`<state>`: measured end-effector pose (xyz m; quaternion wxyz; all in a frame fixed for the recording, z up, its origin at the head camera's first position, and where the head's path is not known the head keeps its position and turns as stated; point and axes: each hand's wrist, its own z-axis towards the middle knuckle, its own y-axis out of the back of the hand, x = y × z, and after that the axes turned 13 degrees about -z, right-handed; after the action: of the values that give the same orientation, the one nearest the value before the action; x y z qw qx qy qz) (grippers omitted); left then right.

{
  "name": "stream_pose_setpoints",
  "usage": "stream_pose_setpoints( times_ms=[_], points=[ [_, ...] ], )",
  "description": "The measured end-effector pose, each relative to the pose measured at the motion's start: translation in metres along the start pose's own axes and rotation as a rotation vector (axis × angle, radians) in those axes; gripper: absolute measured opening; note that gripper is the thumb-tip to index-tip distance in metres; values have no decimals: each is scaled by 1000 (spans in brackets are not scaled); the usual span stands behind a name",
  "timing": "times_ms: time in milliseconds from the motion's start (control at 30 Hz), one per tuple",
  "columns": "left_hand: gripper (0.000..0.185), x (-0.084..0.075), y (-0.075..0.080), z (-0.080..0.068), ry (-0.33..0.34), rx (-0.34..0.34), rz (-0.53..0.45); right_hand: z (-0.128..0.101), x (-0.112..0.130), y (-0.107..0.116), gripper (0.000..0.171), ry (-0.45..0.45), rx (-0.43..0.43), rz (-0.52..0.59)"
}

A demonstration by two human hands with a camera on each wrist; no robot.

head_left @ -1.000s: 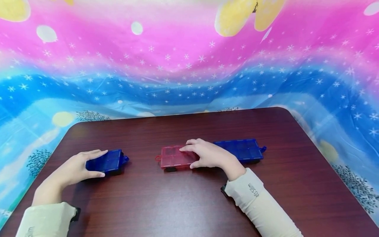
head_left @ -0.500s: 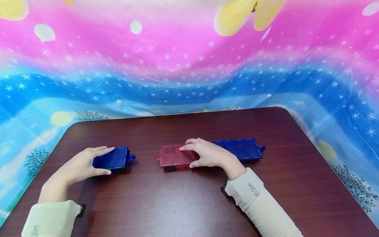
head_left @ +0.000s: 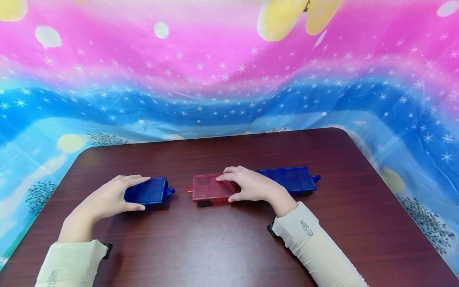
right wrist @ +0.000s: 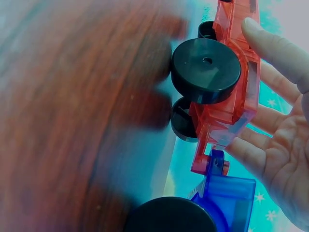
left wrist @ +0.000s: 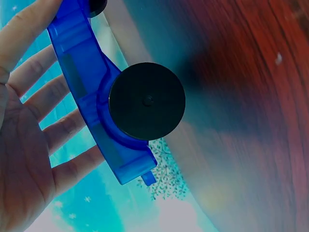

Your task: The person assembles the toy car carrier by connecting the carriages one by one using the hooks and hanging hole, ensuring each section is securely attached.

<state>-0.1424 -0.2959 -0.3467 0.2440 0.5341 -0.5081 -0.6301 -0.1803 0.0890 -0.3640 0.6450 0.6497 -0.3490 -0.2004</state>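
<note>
On the dark wooden table (head_left: 222,247), my left hand (head_left: 123,195) grips a small blue wheeled car (head_left: 150,190), thumb on its near side and fingers across the top. A short gap separates its hitch from the red car (head_left: 206,188). My right hand (head_left: 245,186) holds that red car from above. A longer blue car (head_left: 292,178) is hooked on behind it to the right. The left wrist view shows the blue car's underside (left wrist: 77,77) and a black wheel (left wrist: 147,100) beside my fingers (left wrist: 53,130). The right wrist view shows the red car (right wrist: 231,92), its wheel (right wrist: 206,70) and the coupled blue car (right wrist: 227,198).
A bright pink and blue starry cloth (head_left: 229,79) hangs behind the table and drapes past both of its sides. The table's rounded far corners sit at the left (head_left: 84,153) and right (head_left: 340,131). Both arms wear pale sleeves (head_left: 315,247).
My left hand has slid the small blue car to the right, closing most of the gap to the red car. The right hand and the two coupled cars have stayed in place.
</note>
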Motion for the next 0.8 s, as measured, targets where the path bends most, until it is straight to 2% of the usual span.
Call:
stream_pose_setpoints(
  times_ms=[133,800],
  points=[
    [79,-4,-2,2,-18,-1,8,0,0,1,62,0,0,-1],
    [77,-14,-12,11,-25,18,6,0,-1,-1,62,-9,1,18]
  ],
)
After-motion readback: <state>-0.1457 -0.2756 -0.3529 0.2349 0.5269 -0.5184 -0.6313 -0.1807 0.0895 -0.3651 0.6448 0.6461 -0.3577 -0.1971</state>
